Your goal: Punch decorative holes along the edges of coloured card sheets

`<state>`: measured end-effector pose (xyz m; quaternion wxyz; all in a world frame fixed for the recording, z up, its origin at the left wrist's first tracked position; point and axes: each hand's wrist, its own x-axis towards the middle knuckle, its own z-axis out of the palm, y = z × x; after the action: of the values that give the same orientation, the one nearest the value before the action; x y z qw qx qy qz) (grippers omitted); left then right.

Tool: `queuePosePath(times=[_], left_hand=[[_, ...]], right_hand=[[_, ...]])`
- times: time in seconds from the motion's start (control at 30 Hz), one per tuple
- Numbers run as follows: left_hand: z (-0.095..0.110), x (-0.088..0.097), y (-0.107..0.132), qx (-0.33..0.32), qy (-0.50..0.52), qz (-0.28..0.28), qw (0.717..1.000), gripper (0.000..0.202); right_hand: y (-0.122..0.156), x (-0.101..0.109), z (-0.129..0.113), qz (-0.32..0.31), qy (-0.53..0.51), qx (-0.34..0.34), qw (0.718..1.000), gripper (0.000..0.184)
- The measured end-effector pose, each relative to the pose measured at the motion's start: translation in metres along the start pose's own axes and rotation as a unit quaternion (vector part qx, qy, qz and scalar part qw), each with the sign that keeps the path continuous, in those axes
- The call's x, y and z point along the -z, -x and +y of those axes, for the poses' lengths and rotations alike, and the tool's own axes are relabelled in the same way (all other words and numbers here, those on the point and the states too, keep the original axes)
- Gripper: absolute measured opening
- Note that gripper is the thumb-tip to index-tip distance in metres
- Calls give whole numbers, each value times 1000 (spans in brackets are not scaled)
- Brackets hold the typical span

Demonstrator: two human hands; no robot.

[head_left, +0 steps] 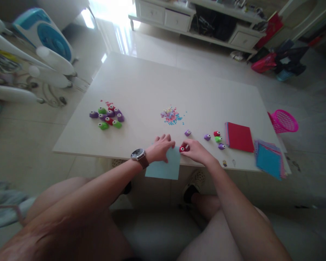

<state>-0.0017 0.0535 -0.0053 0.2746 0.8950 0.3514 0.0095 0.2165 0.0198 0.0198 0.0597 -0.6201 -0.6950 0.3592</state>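
My left hand (162, 148) holds a light blue sheet of paper (164, 170) at the table's front edge, thumb and fingers spread over its upper part. The sheet's lower part hangs past the edge. My right hand (197, 151) grips a small red craft punch (182, 149) by the sheet's upper right corner; whether the paper is inside its slot I cannot tell. Just beyond stands a purple punch (188, 133). More purple, red and green punches (218, 139) stand to the right. A heap of tiny paper cut-outs (170, 115) lies ahead of my hands.
Several punches (109, 113) cluster on the left of the white table (141, 83), by some pink cut-outs (108, 104). At right lie a red-topped paper stack (240, 137) and a blue-topped one (268, 159). A pink basket (285, 121) stands beyond the right edge.
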Motion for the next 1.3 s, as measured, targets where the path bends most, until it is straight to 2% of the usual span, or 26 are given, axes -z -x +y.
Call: queuePosePath(times=[0.07,0.27,0.63,1.03,1.17,1.3], left_hand=[[1,1,0,-6,0,-3,1000,59],[-4,-5,-5,0,66,-75,995,48],[-4,-8,-8,-9,48,-68,996,42],[0,-9,-11,-5,23,-47,999,24],[2,-9,-12,-1,11,-41,999,23],[4,-11,-13,-2,-5,-40,999,24]], right_hand=[[0,1,-1,-3,-12,-17,1000,9],[-1,4,-2,-8,-49,-55,997,10],[-3,3,-2,-5,-80,-83,993,10],[-10,-4,3,4,-92,-80,993,8],[-15,-8,8,32,-81,-103,991,15],[-18,-7,4,54,-29,-139,988,24]])
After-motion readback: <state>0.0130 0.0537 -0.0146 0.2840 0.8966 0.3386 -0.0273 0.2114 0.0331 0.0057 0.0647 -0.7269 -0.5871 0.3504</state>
